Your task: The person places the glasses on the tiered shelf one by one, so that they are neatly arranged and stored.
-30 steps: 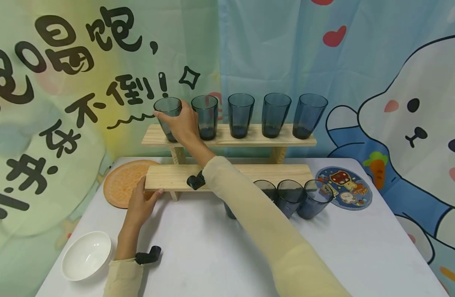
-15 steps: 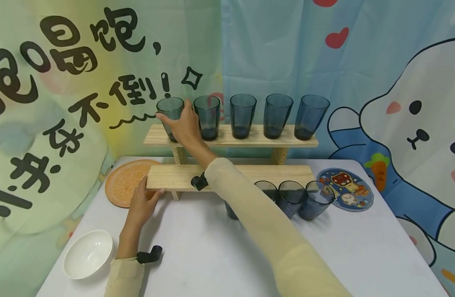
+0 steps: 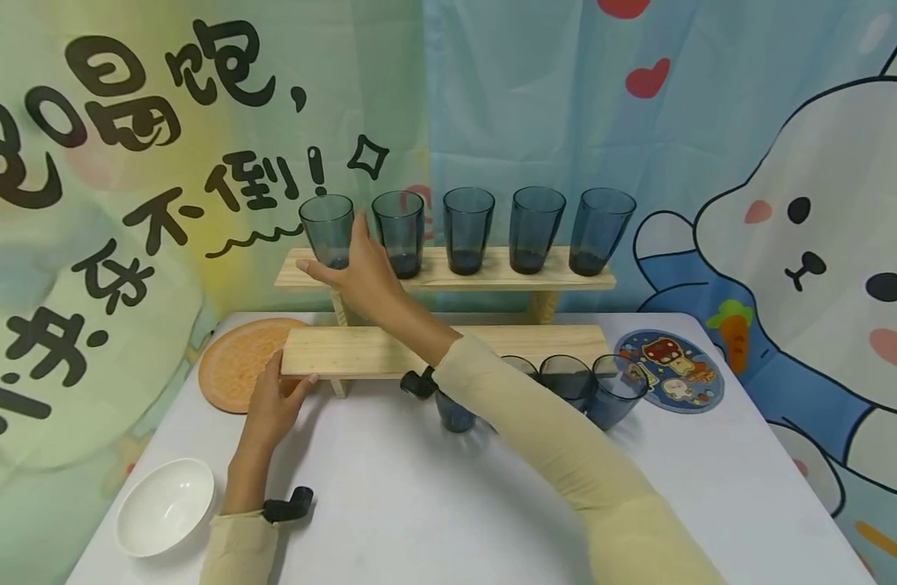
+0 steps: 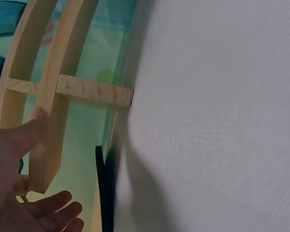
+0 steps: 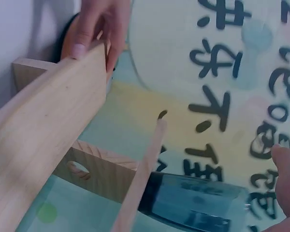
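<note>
Logging risks by size, from the bench (image 3: 390, 496) down to one glass: bench fills lower centre of the frame and carries the wooden stand (image 3: 543, 307) at mid-frame. Judged hazard there: a tug or bump at its left end could skew it and shake everything it bears. Highest plank, the upper shelf (image 3: 448, 280), bears five glasses in a row; a jolt might topple one. Below it at centre is the lower shelf (image 3: 346, 351). Coming in from lower right, the right sleeve (image 3: 565, 463) crosses in front of the front glasses (image 3: 615, 398); a low forearm swing would be the likely cause of knocking these. At left of centre, the left hand (image 3: 273, 410) grips the lower shelf's left end, thumb and index finger on the plank, other fingers loose. Upper left of centre, the right hand (image 3: 368, 276) is beside the leftmost glass (image 3: 327, 231), fingers spread and grasping nothing; right wrist view shows a gap between thumb and glass, index contact cannot be told. A sideways brush of that finger could tip the glass off the shelf end. Orientation: stand's long axis runs left to right across the frame; leftmost glass upright, mouth up, long axis near vertical, slight lean probably perspective.
</note>
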Demonstrator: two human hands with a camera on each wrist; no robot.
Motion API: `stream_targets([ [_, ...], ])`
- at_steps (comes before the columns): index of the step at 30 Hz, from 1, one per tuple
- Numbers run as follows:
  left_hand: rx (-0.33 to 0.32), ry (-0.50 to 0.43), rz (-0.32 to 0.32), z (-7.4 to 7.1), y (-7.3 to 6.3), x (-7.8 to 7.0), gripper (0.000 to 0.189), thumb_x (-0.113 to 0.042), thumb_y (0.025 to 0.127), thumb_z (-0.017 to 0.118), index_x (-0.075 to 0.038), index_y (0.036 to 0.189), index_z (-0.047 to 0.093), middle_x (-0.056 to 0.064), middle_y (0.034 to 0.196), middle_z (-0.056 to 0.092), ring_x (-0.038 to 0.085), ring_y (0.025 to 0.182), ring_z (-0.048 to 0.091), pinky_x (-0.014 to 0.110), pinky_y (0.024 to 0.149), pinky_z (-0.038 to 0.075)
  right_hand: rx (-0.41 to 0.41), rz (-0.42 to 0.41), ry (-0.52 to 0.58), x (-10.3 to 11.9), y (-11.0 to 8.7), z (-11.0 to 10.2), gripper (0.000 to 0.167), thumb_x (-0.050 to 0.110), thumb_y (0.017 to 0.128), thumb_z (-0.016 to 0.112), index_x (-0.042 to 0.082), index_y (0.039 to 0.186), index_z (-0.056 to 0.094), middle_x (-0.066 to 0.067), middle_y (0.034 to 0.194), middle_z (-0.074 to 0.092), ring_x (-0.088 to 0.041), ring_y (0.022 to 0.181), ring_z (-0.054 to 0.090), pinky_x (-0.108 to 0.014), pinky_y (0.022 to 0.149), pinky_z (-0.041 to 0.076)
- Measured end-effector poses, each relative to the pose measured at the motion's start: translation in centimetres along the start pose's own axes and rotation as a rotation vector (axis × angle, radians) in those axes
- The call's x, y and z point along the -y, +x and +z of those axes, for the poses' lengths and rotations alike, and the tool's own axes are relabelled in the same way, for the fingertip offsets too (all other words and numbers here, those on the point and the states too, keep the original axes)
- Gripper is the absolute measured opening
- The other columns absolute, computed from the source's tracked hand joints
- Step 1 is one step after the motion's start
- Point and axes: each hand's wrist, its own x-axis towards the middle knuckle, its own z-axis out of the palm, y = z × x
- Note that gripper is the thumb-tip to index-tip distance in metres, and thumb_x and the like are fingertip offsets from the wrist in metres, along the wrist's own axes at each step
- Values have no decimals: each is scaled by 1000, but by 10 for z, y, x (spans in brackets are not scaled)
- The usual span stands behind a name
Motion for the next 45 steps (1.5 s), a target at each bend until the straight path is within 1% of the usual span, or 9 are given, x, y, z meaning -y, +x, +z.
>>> stream_targets([
  [5, 18, -11, -14, 3, 0, -1, 84, -28, 108, 63, 6, 166, 13, 38, 165, 26, 53, 155, 24, 66, 126, 19, -43, -169, -20, -14, -39, -35, 100, 48, 98, 75, 14, 170, 16, -9, 171, 34, -28, 156, 37, -52, 122, 38],
  [12, 29, 3, -26, -1, -1, -3, 86, -29, 108, 63, 7, 166, 10, 38, 166, 22, 53, 156, 20, 66, 127, 18, -267, -367, -123, -54, -105, -131, 75, 30, 99, 78, 10, 162, 42, -11, 156, 53, -27, 146, 49, -51, 120, 41],
  [15, 22, 6, -17, -2, 0, -4, 84, -27, 108, 63, 8, 165, 12, 39, 165, 25, 54, 155, 22, 66, 126, 19, -369, -334, -165, -81, -136, -169, 67, 22, 98, 78, 11, 158, 49, -11, 153, 57, -28, 144, 52, -48, 121, 41],
  [21, 30, 5, -27, 0, -1, -5, 84, -26, 108, 62, 7, 165, 11, 38, 166, 24, 53, 156, 21, 65, 127, 18, -472, -83, -205, -145, -199, -216, 70, 25, 99, 78, 17, 160, 47, -11, 155, 57, -32, 144, 54, -17, 115, 41],
  [28, 48, 22, -60, -2, -3, -6, 87, -29, 109, 61, 6, 166, 5, 37, 168, 18, 53, 157, 17, 65, 128, 16, -353, 150, -153, -216, -244, -216, 95, 35, 96, 80, 12, 169, 24, -17, 166, 42, -40, 153, 39, -3, 111, 28],
  [33, 49, 15, -57, -2, -2, -7, 87, -29, 109, 61, 5, 167, 5, 37, 168, 19, 53, 157, 16, 66, 127, 15, -313, 236, -132, -246, -255, -201, 100, 41, 94, 82, 10, 169, 23, -22, 168, 35, -45, 155, 34, -32, 123, 31],
  [35, 48, 10, -60, -2, -2, -7, 87, -29, 109, 61, 4, 167, 6, 37, 168, 20, 53, 157, 17, 66, 127, 15, -315, 261, -131, -253, -256, -196, 100, 42, 94, 82, 8, 168, 25, -27, 167, 35, -48, 153, 35, -47, 119, 34],
  [37, 46, 5, -60, -2, -2, -6, 86, -28, 109, 61, 4, 167, 7, 37, 167, 21, 53, 157, 18, 66, 127, 16, -325, 274, -126, -259, -256, -193, 98, 41, 94, 82, 6, 167, 27, -31, 163, 38, -50, 151, 38, -51, 116, 36],
  [45, 40, 1, -59, -1, -3, -7, 86, -28, 108, 62, 6, 166, 7, 39, 167, 20, 55, 156, 17, 68, 126, 16, -359, 275, -129, -264, -258, -191, 90, 40, 94, 82, 5, 163, 36, -31, 157, 47, -48, 146, 46, -27, 113, 40],
])
